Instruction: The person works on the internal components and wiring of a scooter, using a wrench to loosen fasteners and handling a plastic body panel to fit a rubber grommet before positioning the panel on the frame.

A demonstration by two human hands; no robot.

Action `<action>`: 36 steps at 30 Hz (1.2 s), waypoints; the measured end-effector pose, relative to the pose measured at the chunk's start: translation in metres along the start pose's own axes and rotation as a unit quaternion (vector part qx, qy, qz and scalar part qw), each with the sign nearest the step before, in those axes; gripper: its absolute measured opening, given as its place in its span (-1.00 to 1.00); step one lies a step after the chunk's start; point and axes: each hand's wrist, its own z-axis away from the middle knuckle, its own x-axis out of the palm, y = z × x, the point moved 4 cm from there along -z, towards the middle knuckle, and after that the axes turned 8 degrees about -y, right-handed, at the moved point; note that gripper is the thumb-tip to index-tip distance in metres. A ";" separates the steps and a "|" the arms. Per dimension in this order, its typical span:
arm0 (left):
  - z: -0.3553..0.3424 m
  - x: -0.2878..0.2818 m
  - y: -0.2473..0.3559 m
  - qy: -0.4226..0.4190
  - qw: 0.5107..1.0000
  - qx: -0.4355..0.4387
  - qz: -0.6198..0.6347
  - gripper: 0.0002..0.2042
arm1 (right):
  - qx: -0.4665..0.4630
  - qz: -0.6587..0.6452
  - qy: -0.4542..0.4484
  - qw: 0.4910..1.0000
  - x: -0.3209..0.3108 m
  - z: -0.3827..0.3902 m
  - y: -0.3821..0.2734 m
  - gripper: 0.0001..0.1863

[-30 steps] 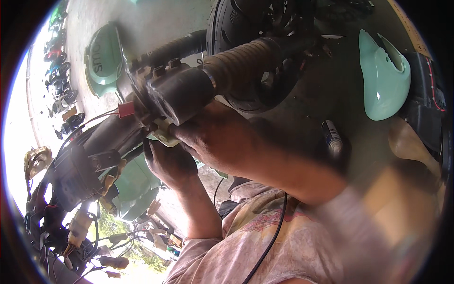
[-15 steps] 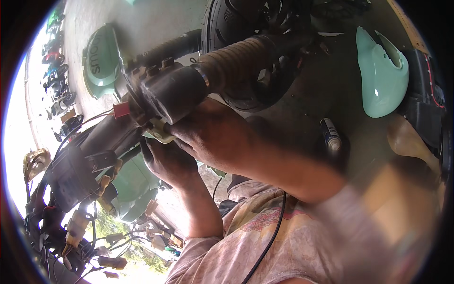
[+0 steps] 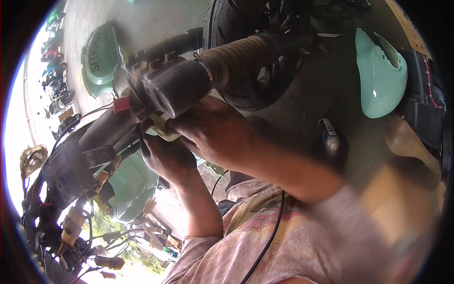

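My right hand is closed, its fingers pinching a small pale bracket-like piece under the clamp of a scooter's front fork. My left hand is just below, curled at the other side of the same piece; its fingertips are partly hidden. Directly above the hands is the thick dark fork tube, running into a ribbed, dusty rubber gaiter. A red connector with thin wires sits left of the clamp. The dark frame tube slopes down to the left from it.
A black-tyred wheel stands beyond the fork. Mint-green panels lie on the floor at the left and right. A spray can stands at right. Loose wiring connectors hang at lower left. A black cable crosses my shirt.
The view has shifted very slightly. Both hands stay at the pale piece, which now shows a little more between the fingers and looks slightly turned.
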 end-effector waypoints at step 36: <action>0.006 0.020 0.018 -0.054 0.990 0.118 0.052 -0.82 | 0.110 0.063 -0.077 0.989 0.005 0.002 -0.006 -0.73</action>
